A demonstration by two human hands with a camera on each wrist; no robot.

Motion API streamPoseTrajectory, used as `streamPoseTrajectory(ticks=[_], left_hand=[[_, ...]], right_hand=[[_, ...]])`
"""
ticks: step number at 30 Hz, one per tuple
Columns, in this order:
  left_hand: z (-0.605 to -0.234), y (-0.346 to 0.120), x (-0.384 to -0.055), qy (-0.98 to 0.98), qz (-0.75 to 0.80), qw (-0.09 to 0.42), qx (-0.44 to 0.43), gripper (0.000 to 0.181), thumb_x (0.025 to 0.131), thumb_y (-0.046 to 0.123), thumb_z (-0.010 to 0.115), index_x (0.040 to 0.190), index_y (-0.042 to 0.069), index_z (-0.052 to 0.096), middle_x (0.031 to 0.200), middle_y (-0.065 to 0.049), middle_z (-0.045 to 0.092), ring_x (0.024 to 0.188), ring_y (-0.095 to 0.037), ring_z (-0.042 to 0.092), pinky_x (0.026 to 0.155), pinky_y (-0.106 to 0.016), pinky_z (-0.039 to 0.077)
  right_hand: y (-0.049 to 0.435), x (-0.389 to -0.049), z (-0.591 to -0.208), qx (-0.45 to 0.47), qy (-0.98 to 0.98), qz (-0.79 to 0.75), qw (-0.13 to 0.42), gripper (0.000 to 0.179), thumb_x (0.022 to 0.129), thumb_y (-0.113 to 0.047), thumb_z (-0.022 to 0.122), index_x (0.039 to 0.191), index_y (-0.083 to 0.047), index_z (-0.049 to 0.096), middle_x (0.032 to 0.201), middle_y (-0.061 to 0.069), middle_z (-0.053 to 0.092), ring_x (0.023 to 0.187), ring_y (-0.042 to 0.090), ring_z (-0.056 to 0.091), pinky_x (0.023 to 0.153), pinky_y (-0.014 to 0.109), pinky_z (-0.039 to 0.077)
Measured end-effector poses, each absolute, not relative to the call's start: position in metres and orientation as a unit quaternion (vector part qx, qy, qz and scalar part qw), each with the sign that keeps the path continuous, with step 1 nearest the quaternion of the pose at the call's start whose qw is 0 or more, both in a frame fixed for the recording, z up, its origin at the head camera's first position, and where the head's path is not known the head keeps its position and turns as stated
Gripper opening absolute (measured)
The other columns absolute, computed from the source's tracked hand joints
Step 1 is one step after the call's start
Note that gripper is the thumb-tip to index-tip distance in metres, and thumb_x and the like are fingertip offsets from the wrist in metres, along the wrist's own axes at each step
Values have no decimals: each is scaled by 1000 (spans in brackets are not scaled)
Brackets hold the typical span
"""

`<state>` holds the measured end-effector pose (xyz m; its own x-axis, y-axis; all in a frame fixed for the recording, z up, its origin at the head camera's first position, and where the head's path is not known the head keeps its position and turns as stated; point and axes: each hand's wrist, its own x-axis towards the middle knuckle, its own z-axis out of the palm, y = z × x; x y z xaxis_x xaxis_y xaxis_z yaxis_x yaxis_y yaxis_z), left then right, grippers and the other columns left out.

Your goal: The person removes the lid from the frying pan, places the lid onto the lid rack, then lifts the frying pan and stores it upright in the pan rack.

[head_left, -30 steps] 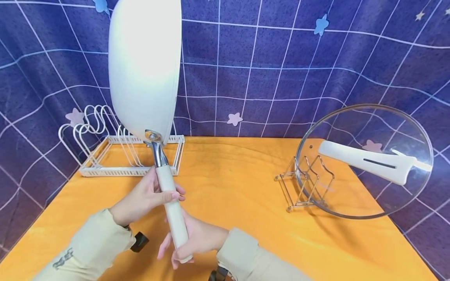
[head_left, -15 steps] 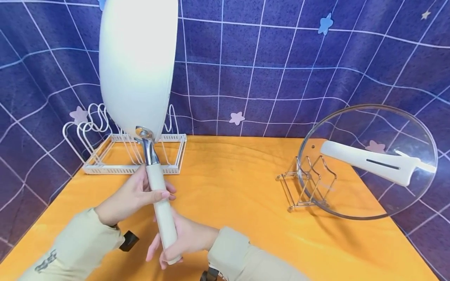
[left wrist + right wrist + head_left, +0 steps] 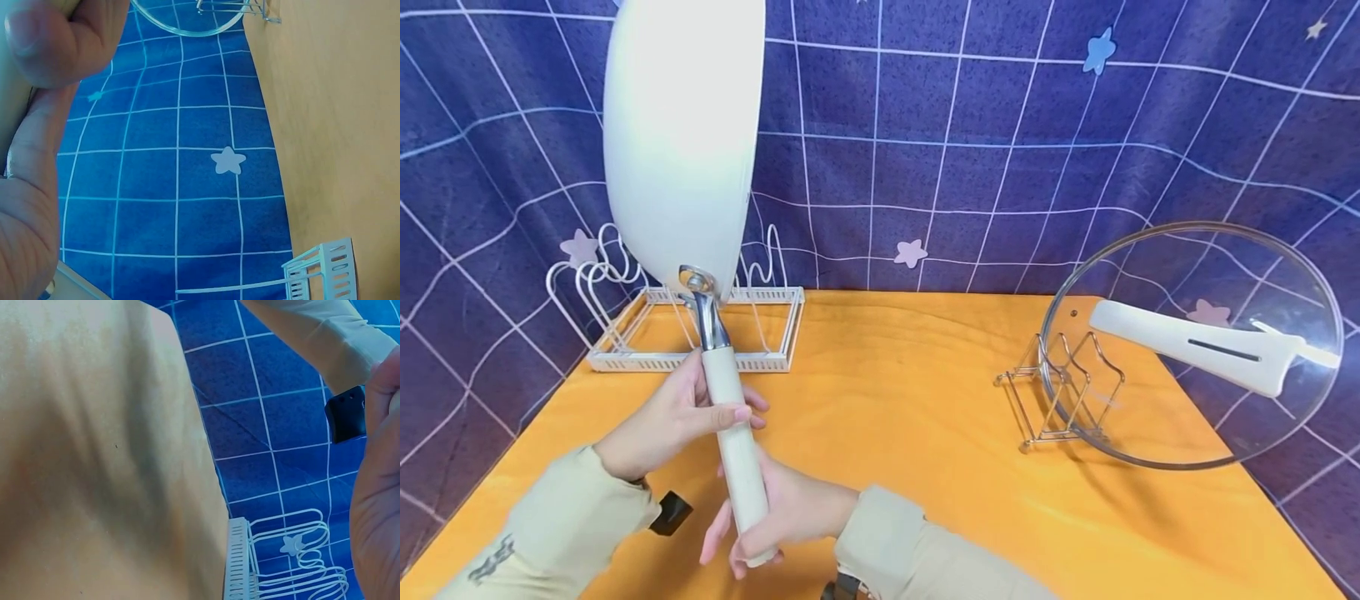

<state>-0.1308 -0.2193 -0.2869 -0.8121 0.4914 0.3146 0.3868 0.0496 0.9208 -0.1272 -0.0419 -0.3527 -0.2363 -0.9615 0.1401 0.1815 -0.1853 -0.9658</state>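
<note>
A white pan, seen from the side with its top cut off by the frame, is held up on edge in the head view. Below its steel joint runs a long pale handle. My left hand grips the upper handle, thumb lying across the front. Lower down, my right hand holds the handle's end. Behind the pan, partly covered by it, a white wire rack stands on the table. In the left wrist view, the left hand curls round the pale handle.
On the right, a small metal wire stand carries a large glass lid with a white handle. A blue gridded curtain with stars hangs behind the orange table.
The pan and both hands have shifted left in the head view, while the background has slid slightly right. Both hands keep their hold on the handle. The lid stays in its stand.
</note>
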Motion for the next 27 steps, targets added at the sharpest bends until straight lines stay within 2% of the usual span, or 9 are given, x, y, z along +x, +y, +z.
streamPoseTrajectory(ticks=[2, 4, 7, 10, 13, 17, 23, 27], left_hand=[[-286, -219, -133, 722, 619, 45, 304, 37, 89, -13, 49, 116, 2, 30, 97, -5, 70, 86, -20, 70, 74, -30, 57], [-285, -218, -135, 719, 622, 49, 306, 36, 90, -13, 49, 116, 3, 31, 97, -5, 70, 86, -20, 70, 75, -30, 57], [-284, -218, -139, 709, 632, 55, 307, 34, 90, -12, 48, 116, 4, 31, 98, -6, 70, 87, -20, 70, 76, -30, 57], [-285, -219, -142, 699, 642, 58, 309, 32, 91, -12, 46, 115, 3, 30, 99, -7, 70, 87, -21, 70, 77, -30, 56], [-286, -221, -147, 697, 645, 62, 308, 29, 91, -12, 44, 112, 3, 31, 99, -6, 70, 89, -22, 70, 78, -29, 56], [-287, -222, -157, 693, 651, 69, 302, 26, 91, -12, 44, 108, 3, 32, 100, -5, 70, 90, -21, 70, 78, -29, 56], [-291, -223, -169, 655, 677, 85, 325, 28, 91, -14, 41, 109, 4, 32, 103, -9, 69, 91, -22, 70, 80, -32, 56], [-292, -223, -174, 642, 686, 92, 329, 27, 91, -15, 40, 109, 3, 32, 103, -8, 69, 91, -22, 70, 81, -34, 56]], right_hand=[[-41, -128, -352, -415, 464, -639, 452, 66, 74, 25, 41, 121, -13, 15, 107, 55, 42, 69, 42, 64, 45, 24, 44], [-40, -130, -351, -403, 477, -634, 456, 68, 75, 24, 42, 124, -14, 15, 108, 54, 43, 80, 58, 58, 48, 25, 49], [-39, -134, -349, -383, 488, -633, 463, 68, 76, 22, 44, 125, -15, 17, 110, 52, 46, 92, 66, 50, 52, 30, 54], [-40, -140, -348, -378, 496, -631, 462, 73, 77, 21, 46, 131, -18, 16, 108, 50, 49, 88, 59, 58, 53, 33, 56], [-41, -146, -348, -371, 514, -625, 455, 82, 78, 21, 48, 138, -22, 12, 104, 46, 53, 77, 40, 68, 51, 34, 55], [-42, -154, -346, -351, 548, -619, 440, 91, 78, 22, 48, 143, -29, 7, 94, 34, 63, 66, 20, 68, 49, 33, 54], [-43, -159, -344, -334, 573, -610, 434, 98, 79, 20, 49, 145, -35, 2, 84, 19, 67, 66, 19, 68, 49, 32, 54], [-45, -162, -344, -334, 567, -617, 432, 98, 79, 20, 49, 146, -34, 2, 83, 21, 66, 65, 20, 67, 49, 32, 53]])
